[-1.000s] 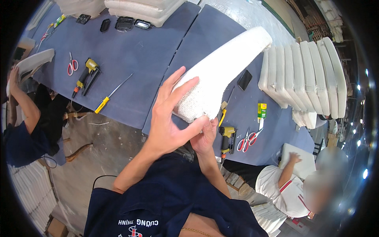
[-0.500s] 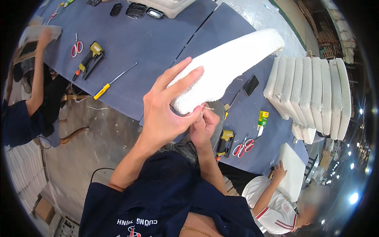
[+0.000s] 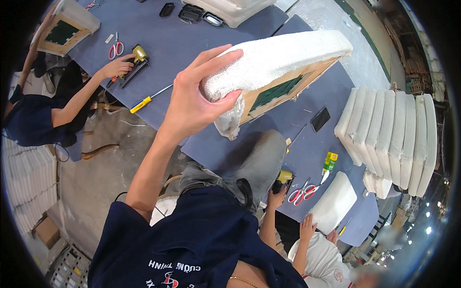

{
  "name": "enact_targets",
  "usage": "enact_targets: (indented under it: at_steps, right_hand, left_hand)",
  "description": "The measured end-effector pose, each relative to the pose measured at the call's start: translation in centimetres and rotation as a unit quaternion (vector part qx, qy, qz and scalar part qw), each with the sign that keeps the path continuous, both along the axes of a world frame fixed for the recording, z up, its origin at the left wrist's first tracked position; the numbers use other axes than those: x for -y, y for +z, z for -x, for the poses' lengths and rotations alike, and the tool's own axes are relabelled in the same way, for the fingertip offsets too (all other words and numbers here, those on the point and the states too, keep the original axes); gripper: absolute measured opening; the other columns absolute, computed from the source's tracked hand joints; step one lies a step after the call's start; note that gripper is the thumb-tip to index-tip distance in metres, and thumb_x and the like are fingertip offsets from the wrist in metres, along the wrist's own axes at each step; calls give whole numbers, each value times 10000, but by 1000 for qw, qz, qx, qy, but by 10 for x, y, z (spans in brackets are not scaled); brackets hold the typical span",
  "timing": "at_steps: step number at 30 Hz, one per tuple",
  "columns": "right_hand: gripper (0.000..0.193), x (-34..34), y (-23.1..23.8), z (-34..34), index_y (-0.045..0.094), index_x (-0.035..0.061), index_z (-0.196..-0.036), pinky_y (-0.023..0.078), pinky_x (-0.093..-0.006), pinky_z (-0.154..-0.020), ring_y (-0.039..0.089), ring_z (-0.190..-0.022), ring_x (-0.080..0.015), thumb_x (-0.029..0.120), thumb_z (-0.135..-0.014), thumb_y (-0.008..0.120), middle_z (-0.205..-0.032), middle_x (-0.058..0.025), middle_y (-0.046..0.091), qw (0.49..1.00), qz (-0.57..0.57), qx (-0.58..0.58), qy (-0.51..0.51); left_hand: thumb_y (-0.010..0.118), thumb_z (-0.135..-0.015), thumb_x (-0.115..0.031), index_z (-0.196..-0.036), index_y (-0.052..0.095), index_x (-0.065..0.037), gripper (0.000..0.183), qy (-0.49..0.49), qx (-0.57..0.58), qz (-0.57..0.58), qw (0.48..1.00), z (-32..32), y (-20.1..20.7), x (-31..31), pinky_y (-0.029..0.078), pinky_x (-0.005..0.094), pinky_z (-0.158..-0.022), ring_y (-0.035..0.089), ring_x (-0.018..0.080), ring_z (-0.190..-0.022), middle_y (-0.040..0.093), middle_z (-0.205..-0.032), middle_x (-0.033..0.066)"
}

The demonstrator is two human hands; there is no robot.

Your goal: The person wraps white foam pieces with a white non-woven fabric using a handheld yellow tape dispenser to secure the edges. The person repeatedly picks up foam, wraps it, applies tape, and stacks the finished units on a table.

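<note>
My left hand (image 3: 199, 91) grips one end of a white upholstered seat pad (image 3: 288, 55) and holds it tilted on edge above the table. Its wooden underside frame with dark green webbing (image 3: 278, 93) faces partly toward me. Loose fabric (image 3: 229, 124) hangs at the held corner, below my thumb. Low on the right, my right hand (image 3: 276, 198) is closed round the black handle of a yellow-and-black staple gun (image 3: 285, 176) at the table's edge. Red-handled scissors (image 3: 302, 194) lie just right of it.
A phone (image 3: 320, 119), a green-yellow box (image 3: 330, 162) and a yellow screwdriver (image 3: 140, 105) lie on the blue-grey table (image 3: 192, 57). Stacked white pads (image 3: 384, 139) stand at right. A left co-worker's hand holds another staple gun (image 3: 139, 55); a right co-worker handles a white pad (image 3: 334, 201).
My right hand has left the pad's corner and taken hold of the staple gun. The pad has turned, showing its wooden underside. The left co-worker has reached to a staple gun.
</note>
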State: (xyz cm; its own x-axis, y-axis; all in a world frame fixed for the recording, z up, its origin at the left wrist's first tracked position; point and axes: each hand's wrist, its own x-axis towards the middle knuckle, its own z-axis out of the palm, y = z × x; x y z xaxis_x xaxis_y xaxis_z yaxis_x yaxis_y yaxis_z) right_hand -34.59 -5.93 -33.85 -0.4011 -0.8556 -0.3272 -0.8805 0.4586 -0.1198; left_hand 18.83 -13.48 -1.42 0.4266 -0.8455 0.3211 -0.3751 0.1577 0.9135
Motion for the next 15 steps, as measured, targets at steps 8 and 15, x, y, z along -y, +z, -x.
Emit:
enact_targets:
  at_steps: [8,15]
  right_hand:
    - [794,19,-24,35,480,70,-1464,506,-551,-1013,642,-1199,-479,166,-765,846,-1264,-249,685,988,52,21,144]
    - [430,65,133,21,616,-41,-1199,529,-282,-689,650,-771,-113,31,-836,836,-884,-33,680,925,88,368,23]
  left_hand:
    - [841,-754,-93,-1366,722,-141,625,22,32,34,999,7,-2,3,565,392,-1012,707,317,-1213,648,-1445,151]
    - [792,-757,-34,-1393,704,-109,646,12,15,5,1000,9,3,-4,505,398,-1086,657,307,-1295,636,-1467,163]
